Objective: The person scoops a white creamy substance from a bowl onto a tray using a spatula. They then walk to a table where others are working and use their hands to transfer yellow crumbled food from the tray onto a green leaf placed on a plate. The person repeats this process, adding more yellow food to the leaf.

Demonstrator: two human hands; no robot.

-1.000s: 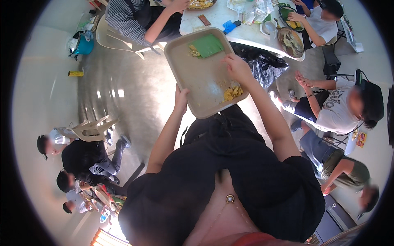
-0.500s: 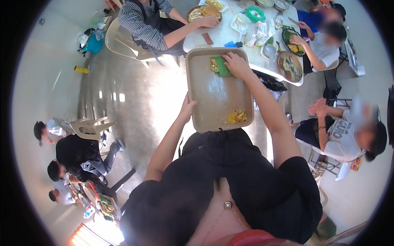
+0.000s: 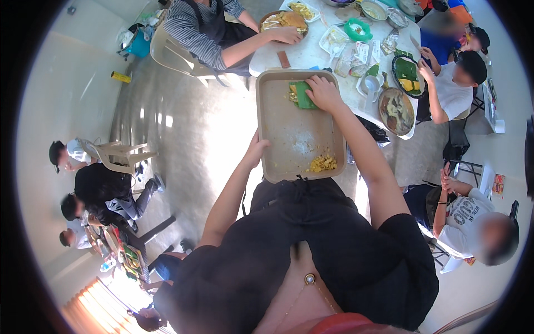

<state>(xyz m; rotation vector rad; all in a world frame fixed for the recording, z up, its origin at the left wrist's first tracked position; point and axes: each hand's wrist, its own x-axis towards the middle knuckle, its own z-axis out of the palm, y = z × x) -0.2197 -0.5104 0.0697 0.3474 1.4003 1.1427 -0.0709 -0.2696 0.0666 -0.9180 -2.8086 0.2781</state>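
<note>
A beige rectangular tray [image 3: 289,123] is held level in front of my body. My left hand [image 3: 257,149] grips its left rim, thumb over the edge. Inside the far right part of the tray, my right hand [image 3: 325,93] has its fingers on a folded piece of green leaf [image 3: 305,99]; the fingertips are partly hidden. Yellow crumbly food [image 3: 292,93] shows at the leaf's left side. A small heap of yellow crumbled food [image 3: 323,163] lies in the near right corner, with scattered crumbs beside it.
Beyond the tray stands a white table [image 3: 334,78] with a green bowl [image 3: 357,29], a brown round plate [image 3: 396,111] and a dark leaf-lined plate [image 3: 408,74]. People sit around it. Another person [image 3: 467,214] sits at right. A plastic chair [image 3: 119,155] stands at left.
The surroundings have shifted in view as my head turned slightly. Both hands keep their places on the tray and leaf. The seated person at right now has the hands raised higher.
</note>
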